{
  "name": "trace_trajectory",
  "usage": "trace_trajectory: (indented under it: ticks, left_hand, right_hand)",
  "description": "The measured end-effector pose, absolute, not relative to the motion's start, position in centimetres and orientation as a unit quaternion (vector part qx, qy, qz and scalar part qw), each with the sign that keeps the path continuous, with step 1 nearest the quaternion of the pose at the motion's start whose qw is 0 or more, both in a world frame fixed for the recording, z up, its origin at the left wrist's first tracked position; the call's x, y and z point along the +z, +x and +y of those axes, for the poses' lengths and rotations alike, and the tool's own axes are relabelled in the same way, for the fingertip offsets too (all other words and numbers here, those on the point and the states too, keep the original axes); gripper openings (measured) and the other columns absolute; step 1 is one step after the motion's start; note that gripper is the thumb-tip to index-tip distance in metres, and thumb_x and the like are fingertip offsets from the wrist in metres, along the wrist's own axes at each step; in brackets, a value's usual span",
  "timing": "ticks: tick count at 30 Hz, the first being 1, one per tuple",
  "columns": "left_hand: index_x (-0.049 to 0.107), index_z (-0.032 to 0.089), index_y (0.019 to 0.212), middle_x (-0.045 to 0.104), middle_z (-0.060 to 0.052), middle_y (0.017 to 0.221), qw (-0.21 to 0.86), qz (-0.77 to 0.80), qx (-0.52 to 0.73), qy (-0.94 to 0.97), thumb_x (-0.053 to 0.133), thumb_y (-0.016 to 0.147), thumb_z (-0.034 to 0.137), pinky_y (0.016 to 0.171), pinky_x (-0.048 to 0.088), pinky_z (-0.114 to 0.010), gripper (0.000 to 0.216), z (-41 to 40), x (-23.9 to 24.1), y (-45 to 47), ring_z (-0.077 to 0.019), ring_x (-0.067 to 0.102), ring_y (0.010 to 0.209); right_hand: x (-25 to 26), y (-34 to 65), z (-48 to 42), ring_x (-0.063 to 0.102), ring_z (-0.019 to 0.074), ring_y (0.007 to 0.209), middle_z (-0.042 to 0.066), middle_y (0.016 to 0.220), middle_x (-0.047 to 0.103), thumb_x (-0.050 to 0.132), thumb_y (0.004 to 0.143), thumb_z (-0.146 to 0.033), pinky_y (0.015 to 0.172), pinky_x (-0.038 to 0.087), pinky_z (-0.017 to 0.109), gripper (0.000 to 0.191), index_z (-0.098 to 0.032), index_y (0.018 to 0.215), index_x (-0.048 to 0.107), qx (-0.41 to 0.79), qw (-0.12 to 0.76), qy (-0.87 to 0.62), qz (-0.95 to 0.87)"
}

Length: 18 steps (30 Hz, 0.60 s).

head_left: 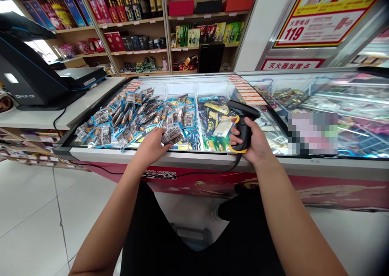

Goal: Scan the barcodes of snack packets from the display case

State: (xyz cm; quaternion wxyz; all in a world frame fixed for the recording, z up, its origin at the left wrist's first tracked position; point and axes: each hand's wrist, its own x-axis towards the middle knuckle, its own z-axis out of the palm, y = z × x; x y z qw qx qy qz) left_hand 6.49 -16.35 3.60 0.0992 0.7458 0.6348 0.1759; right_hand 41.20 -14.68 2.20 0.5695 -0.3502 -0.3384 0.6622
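Note:
My right hand [257, 142] is wrapped round the grip of a black and yellow barcode scanner [243, 126], held above the freezer's front edge. Its cable drops from the handle and runs left along the freezer front. My left hand [153, 144] pinches the near end of a clear and blue snack packet [174, 135] with dark contents. Many similar snack packets [130, 116] lie heaped to the left, on the freezer's glass top. Right of them, yellow and green ice-cream packs [212, 116] show near the scanner.
The chest freezer [194, 156] spans the front, with orange-striped strips [246, 89] on top. A black scale terminal [27, 65] stands on the left counter [75, 103]. Stocked shelves [133, 22] and a wall notice [322, 24] are behind. The scanner cable [188, 172] hangs in front.

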Motion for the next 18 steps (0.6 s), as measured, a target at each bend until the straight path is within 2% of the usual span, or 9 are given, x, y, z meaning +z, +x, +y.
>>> trace_trajectory:
  ticks: [3, 5, 6, 8, 10, 12, 15, 18]
  left_hand:
    - [0.067, 0.024, 0.111, 0.082, -0.010, 0.106, 0.195, 0.610, 0.262, 0.722, 0.073, 0.098, 0.050, 0.082, 0.063, -0.042, 0.030, -16.7, 3.5, 8.0, -0.0312, 0.081, 0.088]
    - [0.066, 0.024, 0.111, 0.082, -0.007, 0.103, 0.303, 0.563, 0.342, 0.689, 0.071, 0.100, 0.056, 0.067, 0.060, -0.038, 0.035, -16.0, 3.4, 9.6, -0.0231, 0.076, 0.064]
    - [0.065, 0.023, 0.114, 0.083, -0.007, 0.107, 0.352, 0.529, 0.383, 0.670, 0.071, 0.100, 0.057, 0.064, 0.060, -0.036, 0.037, -15.2, 3.4, 10.5, -0.0202, 0.074, 0.060]
    - [0.066, 0.022, 0.118, 0.084, -0.009, 0.110, 0.427, 0.473, 0.452, 0.624, 0.075, 0.100, 0.052, 0.064, 0.061, -0.033, 0.037, -12.8, 3.7, 12.8, -0.0190, 0.077, 0.063]
    - [0.065, 0.021, 0.122, 0.084, -0.011, 0.116, 0.505, 0.444, 0.484, 0.561, 0.076, 0.101, 0.039, 0.075, 0.066, -0.033, 0.030, -9.5, 4.2, 15.3, -0.0210, 0.085, 0.078]
    - [0.064, 0.019, 0.124, 0.084, -0.012, 0.120, 0.559, 0.429, 0.501, 0.502, 0.069, 0.104, 0.021, 0.090, 0.068, -0.034, 0.021, -6.1, 4.6, 17.7, -0.0204, 0.087, 0.089]
    - [0.062, 0.017, 0.129, 0.083, -0.013, 0.123, 0.589, 0.430, 0.504, 0.462, 0.060, 0.104, 0.007, 0.102, 0.067, -0.036, 0.027, -2.2, 4.4, 20.4, -0.0197, 0.088, 0.097]
    - [0.063, 0.016, 0.133, 0.078, -0.016, 0.137, 0.555, 0.434, 0.506, 0.498, 0.057, 0.104, 0.005, 0.107, 0.066, -0.039, 0.032, -0.7, 3.2, 21.5, -0.0211, 0.088, 0.101]
  right_hand:
    - [2.0, 41.0, -14.6, 0.040, 0.0076, 0.047, -0.007, 0.070, 0.055, 0.101, 0.076, -0.062, 0.047, 0.047, 0.025, 0.056, -0.025, 0.103, 0.068, 0.649, 0.578, -0.359, -0.339]
    - [1.8, 40.9, -14.5, 0.043, 0.0077, 0.047, -0.007, 0.070, 0.057, 0.102, 0.071, -0.069, 0.049, 0.049, 0.025, 0.064, -0.025, 0.100, 0.067, 0.635, 0.587, -0.370, -0.340]
    - [1.7, 40.8, -14.5, 0.044, 0.0077, 0.047, -0.007, 0.070, 0.057, 0.103, 0.068, -0.072, 0.049, 0.050, 0.026, 0.067, -0.025, 0.099, 0.066, 0.627, 0.592, -0.374, -0.341]
    - [1.5, 40.9, -14.5, 0.044, 0.0081, 0.046, -0.007, 0.070, 0.057, 0.102, 0.067, -0.075, 0.047, 0.048, 0.026, 0.069, -0.025, 0.096, 0.064, 0.610, 0.605, -0.376, -0.346]
    - [1.3, 41.0, -14.6, 0.042, 0.0088, 0.044, -0.007, 0.069, 0.056, 0.098, 0.072, -0.075, 0.043, 0.044, 0.027, 0.065, -0.026, 0.097, 0.064, 0.591, 0.622, -0.369, -0.357]
    - [1.2, 41.3, -14.8, 0.040, 0.0093, 0.042, -0.007, 0.067, 0.054, 0.094, 0.078, -0.074, 0.041, 0.040, 0.027, 0.060, -0.027, 0.101, 0.065, 0.572, 0.639, -0.359, -0.368]
    - [1.4, 41.6, -14.7, 0.038, 0.0084, 0.041, -0.007, 0.067, 0.053, 0.093, 0.078, -0.074, 0.041, 0.039, 0.027, 0.060, -0.026, 0.103, 0.068, 0.561, 0.650, -0.348, -0.375]
    - [2.4, 41.8, -13.6, 0.037, 0.0075, 0.040, -0.007, 0.066, 0.053, 0.094, 0.077, -0.074, 0.040, 0.039, 0.027, 0.060, -0.026, 0.102, 0.068, 0.559, 0.634, -0.353, -0.402]
